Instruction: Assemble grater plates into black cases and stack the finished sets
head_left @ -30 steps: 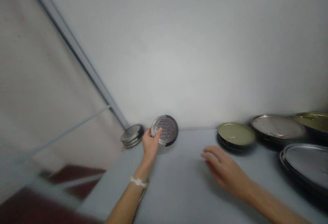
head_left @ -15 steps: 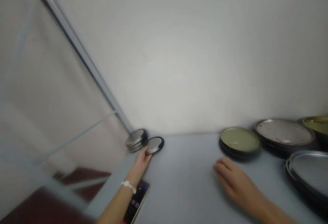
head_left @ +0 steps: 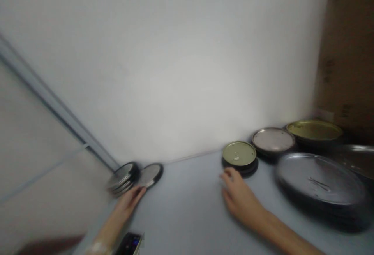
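- We see the left hand (head_left: 130, 203) low at the table's near side, fingers stretched and loosely open; its fingertips (head_left: 142, 192) reach the lower edge of a small round metal lid (head_left: 151, 174), but blur keeps us from telling whether they have hold of it.
- That lid lies flat on the pale grey table (head_left: 181, 212), just beside a short stack of small metal lids (head_left: 121, 179) near the wall.
- We judge the small lid to be thin, stiff and light, with a smooth face that may slide, so we would take it by its raised dark rim, thumb under and fingers over.
- The right hand (head_left: 238, 197) rests on its curled fingers, half open, with nothing we can make out in it. It sits just in front of a stack of lids with a green-gold face (head_left: 239, 153).
- Farther right lie a silver lid (head_left: 273, 139), a gold-lined lid (head_left: 314, 129) and a large dark oval tray (head_left: 320, 181); we expect these wider pieces to be heavier and best supported from both sides of the rim.
- A phone (head_left: 129, 244) lies by the left wrist, partly cut off by the frame's lower edge.
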Available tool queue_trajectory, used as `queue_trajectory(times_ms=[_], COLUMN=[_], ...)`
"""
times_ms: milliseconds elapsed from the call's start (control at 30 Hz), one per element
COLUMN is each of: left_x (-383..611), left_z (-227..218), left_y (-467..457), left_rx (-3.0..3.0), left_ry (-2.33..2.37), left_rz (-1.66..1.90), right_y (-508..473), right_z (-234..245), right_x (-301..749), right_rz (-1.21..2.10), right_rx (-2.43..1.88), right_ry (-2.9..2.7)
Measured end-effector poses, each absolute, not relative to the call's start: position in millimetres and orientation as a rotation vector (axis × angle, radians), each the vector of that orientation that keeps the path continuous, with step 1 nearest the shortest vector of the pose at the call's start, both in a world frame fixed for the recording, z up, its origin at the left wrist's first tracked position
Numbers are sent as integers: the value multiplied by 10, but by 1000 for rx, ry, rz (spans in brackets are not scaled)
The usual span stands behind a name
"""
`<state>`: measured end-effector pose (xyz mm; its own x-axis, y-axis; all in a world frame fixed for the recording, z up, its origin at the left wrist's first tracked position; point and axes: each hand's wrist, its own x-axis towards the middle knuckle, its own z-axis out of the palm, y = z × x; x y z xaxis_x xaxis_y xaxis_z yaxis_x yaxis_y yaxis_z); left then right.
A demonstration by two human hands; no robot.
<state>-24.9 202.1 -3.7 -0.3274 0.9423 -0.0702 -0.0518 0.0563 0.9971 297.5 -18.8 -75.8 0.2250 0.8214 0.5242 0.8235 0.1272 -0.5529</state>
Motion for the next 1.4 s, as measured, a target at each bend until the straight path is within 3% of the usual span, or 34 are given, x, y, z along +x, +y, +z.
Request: queue_trajectory(times_ms=[233, 400, 733, 1067, 1400], left_x=[20, 613, 1585, 1377, 1183], left_z=[-126, -175, -527, -582, -716], left_y=[1852, 1635, 1239, 1305, 1695], left_rx=[912, 1285, 1929, 2304, 2038], left_ry=[1481, 1290, 960, 1060, 1326], left_rz=[1224, 1154, 811, 829, 885], right_y=[-101, -95, -106, -142, -147], right_z=[-778, -799, -772, -706, -697], right_x=[3183, 3248, 3220, 3157, 3314], right_rz=[-202, -275, -68, 169, 141], right_rx=[-1994, -2172, -1895, -1709, -1741], right_ry=[-1368, -1412, -1418, -1514, -1648])
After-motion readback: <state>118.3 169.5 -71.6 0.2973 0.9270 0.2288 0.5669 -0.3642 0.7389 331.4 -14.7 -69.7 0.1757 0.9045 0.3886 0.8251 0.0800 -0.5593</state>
